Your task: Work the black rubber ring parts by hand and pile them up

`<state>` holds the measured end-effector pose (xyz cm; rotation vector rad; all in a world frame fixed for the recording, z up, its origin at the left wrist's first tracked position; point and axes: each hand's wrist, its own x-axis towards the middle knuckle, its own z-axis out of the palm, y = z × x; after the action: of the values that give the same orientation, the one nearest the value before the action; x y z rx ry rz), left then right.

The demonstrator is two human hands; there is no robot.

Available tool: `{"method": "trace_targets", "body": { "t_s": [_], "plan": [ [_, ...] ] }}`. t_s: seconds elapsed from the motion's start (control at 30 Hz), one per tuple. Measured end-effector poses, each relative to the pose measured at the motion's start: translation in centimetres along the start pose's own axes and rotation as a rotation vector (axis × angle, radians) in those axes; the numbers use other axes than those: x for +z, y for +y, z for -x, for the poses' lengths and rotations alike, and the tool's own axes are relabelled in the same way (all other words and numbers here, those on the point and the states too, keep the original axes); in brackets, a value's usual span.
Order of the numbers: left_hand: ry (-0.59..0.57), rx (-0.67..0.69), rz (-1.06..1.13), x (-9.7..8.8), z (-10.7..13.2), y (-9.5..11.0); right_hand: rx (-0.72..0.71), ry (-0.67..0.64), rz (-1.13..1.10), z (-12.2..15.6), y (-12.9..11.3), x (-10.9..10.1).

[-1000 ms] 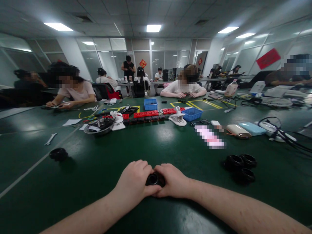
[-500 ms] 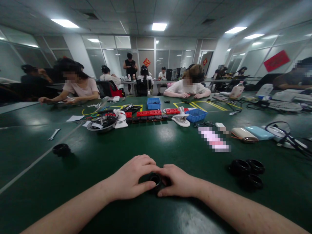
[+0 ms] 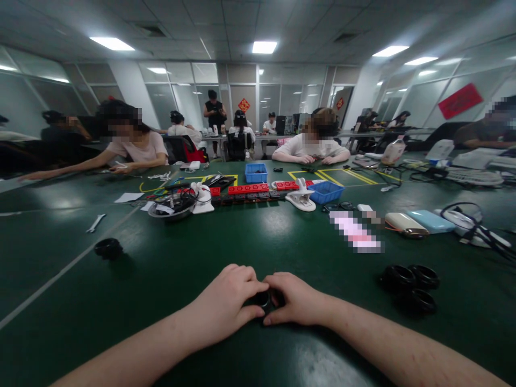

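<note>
My left hand [image 3: 228, 303] and my right hand [image 3: 296, 300] meet on the green table [image 3: 169, 290] close in front of me. Between their fingertips sits a small black round part [image 3: 264, 299], mostly covered. The fingers of both hands curl round it and press on it from either side. Three black rings [image 3: 411, 285] lie together on the table to the right of my right hand. One more black ring [image 3: 108, 248] lies alone at the far left.
Further back lie a wrench [image 3: 95, 223], a bowl of cables [image 3: 172, 205], red power strips [image 3: 248, 189], two blue baskets [image 3: 324, 191], white clamps [image 3: 300, 196], and power banks [image 3: 419, 222]. Several people sit at the table's far side.
My left fingers, spread half a second ago, have curled back over the black part. The part shows less between my hands than before.
</note>
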<state>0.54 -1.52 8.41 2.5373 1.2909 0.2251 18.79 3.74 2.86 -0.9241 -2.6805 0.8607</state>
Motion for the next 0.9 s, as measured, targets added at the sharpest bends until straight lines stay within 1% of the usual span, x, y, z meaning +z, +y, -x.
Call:
{"method": "trace_targets", "body": {
  "t_s": [0.1, 0.17, 0.23, 0.33, 0.43, 0.5, 0.63, 0.73, 0.8, 0.9],
  "plan": [
    [0.087, -0.107, -0.120, 0.9, -0.1, 1.1, 0.055, 0.040, 0.041, -0.1, -0.5, 0.4],
    [0.125, -0.156, -0.184, 1.4, -0.2, 1.5, 0.087, 0.076, 0.079, -0.1, -0.9, 0.7],
    [0.150, -0.182, -0.223, 1.9, -0.4, 1.7, 0.104, 0.102, 0.107, -0.1, -1.1, 0.9],
    [0.171, -0.176, -0.224, 2.2, -0.5, 1.4, 0.091, 0.095, 0.105, -0.1, -1.1, 0.8],
    [0.172, -0.153, -0.162, 1.9, -0.4, 0.7, 0.035, 0.045, 0.063, -0.2, -0.7, 0.3],
    [0.152, -0.113, -0.083, 1.2, -0.1, 0.3, -0.009, -0.004, 0.021, -0.1, -0.5, -0.1],
    [0.077, 0.078, 0.063, -0.7, 0.4, -0.4, -0.042, -0.071, -0.021, -0.1, -0.2, -0.7],
    [0.005, 0.185, 0.097, -1.6, 0.6, -0.8, -0.051, -0.087, -0.031, -0.2, -0.2, -0.8],
    [-0.040, 0.214, 0.108, -1.7, 0.5, -0.9, -0.051, -0.091, -0.032, -0.3, -0.3, -0.8],
    [-0.068, 0.192, 0.109, -1.5, 0.3, -0.9, -0.029, -0.075, -0.021, -0.4, -0.4, -0.7]
  ]
}}
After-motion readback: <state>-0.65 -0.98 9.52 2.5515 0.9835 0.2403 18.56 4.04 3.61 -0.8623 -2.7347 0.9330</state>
